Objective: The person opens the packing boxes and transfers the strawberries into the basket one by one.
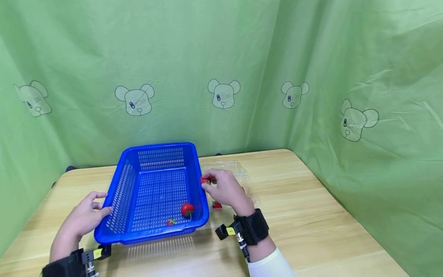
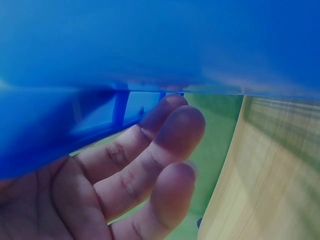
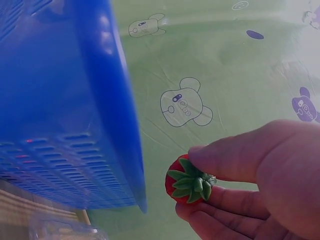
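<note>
A blue plastic basket [image 1: 160, 232] with slotted walls is held at its left rim by my left hand [image 1: 84, 213], whose fingers [image 2: 172, 195] curl beneath the rim in the left wrist view. My right hand [image 1: 225, 188] pinches a strawberry [image 3: 187, 181] between thumb and fingertips, leafy cap facing the right wrist camera. This strawberry is just outside the basket's right rim. Inside the basket, a strawberry [image 1: 187, 209] and a partly visible one [image 1: 171, 222] lie near the front. Another strawberry [image 1: 217, 204] lies below my right hand, right of the basket.
A clear plastic container [image 1: 237, 167] lies behind and under my right hand, partly hidden by it. The wooden table [image 1: 311, 231] extends to the right. Green curtains [image 1: 173, 46] with bear outlines hang behind the table and along its sides.
</note>
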Motion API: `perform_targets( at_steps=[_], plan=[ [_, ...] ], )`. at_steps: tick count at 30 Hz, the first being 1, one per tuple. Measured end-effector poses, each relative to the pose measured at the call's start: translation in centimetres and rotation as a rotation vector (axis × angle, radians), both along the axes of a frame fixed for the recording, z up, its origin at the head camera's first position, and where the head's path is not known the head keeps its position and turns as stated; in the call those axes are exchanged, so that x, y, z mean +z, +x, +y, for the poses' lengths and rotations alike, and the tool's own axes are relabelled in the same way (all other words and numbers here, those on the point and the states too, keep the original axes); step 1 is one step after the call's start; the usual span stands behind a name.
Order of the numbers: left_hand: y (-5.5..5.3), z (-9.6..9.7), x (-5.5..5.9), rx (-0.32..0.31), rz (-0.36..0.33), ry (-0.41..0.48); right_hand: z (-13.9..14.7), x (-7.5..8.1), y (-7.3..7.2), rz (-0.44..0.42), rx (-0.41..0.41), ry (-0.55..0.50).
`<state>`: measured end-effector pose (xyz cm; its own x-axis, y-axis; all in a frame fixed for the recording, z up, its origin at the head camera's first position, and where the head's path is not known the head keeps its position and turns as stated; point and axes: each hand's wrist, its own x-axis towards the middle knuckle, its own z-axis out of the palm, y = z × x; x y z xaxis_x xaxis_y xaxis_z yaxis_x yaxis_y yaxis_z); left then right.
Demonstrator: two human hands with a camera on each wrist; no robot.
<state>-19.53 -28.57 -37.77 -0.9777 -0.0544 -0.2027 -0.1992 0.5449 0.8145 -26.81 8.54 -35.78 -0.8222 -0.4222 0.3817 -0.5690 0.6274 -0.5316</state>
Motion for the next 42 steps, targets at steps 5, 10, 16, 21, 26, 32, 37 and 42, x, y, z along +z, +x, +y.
perform_targets(
  at_steps=[5, 10, 16, 21, 26, 32, 37, 42],
  plan=[
    [0.1, 0.2, 0.3, 0.003, 0.002, 0.004, -0.2, 0.1, 0.0, -0.013, 0.011, -0.006],
    [0.3, 0.3, 0.4, -0.002, 0.015, -0.005, -0.3, 0.2, 0.2, -0.027, 0.006, -0.005],
    [0.3, 0.2, 0.3, -0.003, 0.018, 0.004, -0.5, 0.3, 0.6, -0.042, -0.003, 0.022],
    [0.2, 0.2, 0.2, -0.004, 0.02, 0.009, -0.7, 0.2, 0.8, -0.033, 0.019, 0.022],
    [0.1, 0.1, 0.1, -0.002, 0.015, 0.004, -1.0, 0.1, 0.8, -0.017, 0.052, 0.014],
    [0.1, 0.1, 0.1, 0.0, 0.01, 0.003, -1.2, 0.0, 0.9, -0.032, 0.058, 0.036],
    [0.1, 0.1, 0.1, 0.002, 0.01, 0.011, -1.5, -0.1, 1.0, -0.035, 0.061, 0.052],
    [0.2, 0.1, 0.0, -0.001, 0.019, 0.012, -1.7, -0.2, 1.1, -0.013, 0.077, 0.063]
  ],
)
